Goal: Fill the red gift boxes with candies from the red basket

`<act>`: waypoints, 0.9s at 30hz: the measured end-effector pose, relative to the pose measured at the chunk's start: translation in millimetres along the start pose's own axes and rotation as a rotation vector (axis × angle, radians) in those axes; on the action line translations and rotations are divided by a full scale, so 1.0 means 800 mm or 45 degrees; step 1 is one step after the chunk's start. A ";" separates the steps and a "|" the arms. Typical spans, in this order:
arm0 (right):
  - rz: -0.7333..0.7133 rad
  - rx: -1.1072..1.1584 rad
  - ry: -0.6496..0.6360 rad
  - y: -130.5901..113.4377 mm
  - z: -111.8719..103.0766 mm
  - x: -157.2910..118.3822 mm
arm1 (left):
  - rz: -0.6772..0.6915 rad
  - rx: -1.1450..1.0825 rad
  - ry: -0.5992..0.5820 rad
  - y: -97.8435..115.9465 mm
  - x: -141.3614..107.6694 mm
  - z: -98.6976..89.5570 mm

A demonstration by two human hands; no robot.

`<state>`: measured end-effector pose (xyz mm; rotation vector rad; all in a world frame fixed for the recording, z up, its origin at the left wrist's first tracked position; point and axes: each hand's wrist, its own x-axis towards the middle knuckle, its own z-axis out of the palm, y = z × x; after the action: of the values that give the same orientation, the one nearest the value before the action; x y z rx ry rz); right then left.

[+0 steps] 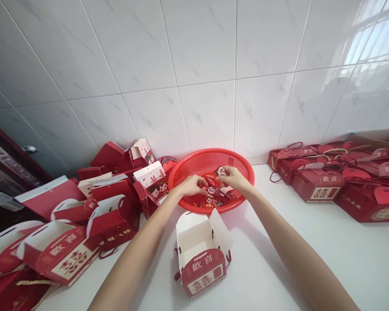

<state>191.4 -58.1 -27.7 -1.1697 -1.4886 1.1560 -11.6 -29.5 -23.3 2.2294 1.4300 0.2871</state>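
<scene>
A red plastic mesh basket (179, 166) stands against the tiled wall and holds several small red wrapped sweets (211, 190). My left hand (194, 185) reaches over its near left side, fingers curved and apart beside the sweets. Inside the right half, my right hand (235, 178) pinches a small packet (221, 172) with dark and cream print, its fingertips partly hidden. In front of the basket, between my forearms, an open red gift box (201, 270) stands upright with its flaps raised. Its white inside (196, 239) shows nothing in it.
Several open red gift boxes (116, 216) crowd the left side, some tilted against one another. On the right stand several closed boxes (320, 183) with cord handles, near a cardboard carton (376, 137). A white table (262, 268) lies under everything, and the tiled wall (207, 112) bounds the back.
</scene>
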 end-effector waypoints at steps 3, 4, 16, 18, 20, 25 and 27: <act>0.001 0.043 -0.021 0.000 -0.001 0.000 | 0.079 -0.066 0.065 0.001 -0.001 -0.001; -0.001 0.047 -0.026 0.000 -0.001 0.000 | 0.094 -0.081 0.083 0.002 -0.002 -0.001; 0.027 0.067 -0.043 -0.001 0.000 -0.001 | 0.150 -0.184 0.170 0.003 -0.005 0.001; 0.031 0.067 -0.041 0.000 0.000 0.000 | 0.157 -0.179 0.199 0.001 -0.003 0.001; 0.011 0.065 -0.048 0.001 0.000 0.001 | 0.163 -0.180 0.211 0.000 -0.003 0.001; 0.005 0.053 -0.073 0.000 0.000 -0.001 | 0.177 -0.211 0.210 -0.004 -0.001 0.003; 0.010 0.050 -0.072 -0.001 0.000 -0.002 | 0.187 -0.226 0.218 -0.005 -0.001 0.003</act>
<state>191.6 -60.2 -26.8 -1.1252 -1.4979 1.2273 -13.9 -29.2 -27.5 2.2094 1.2707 0.6424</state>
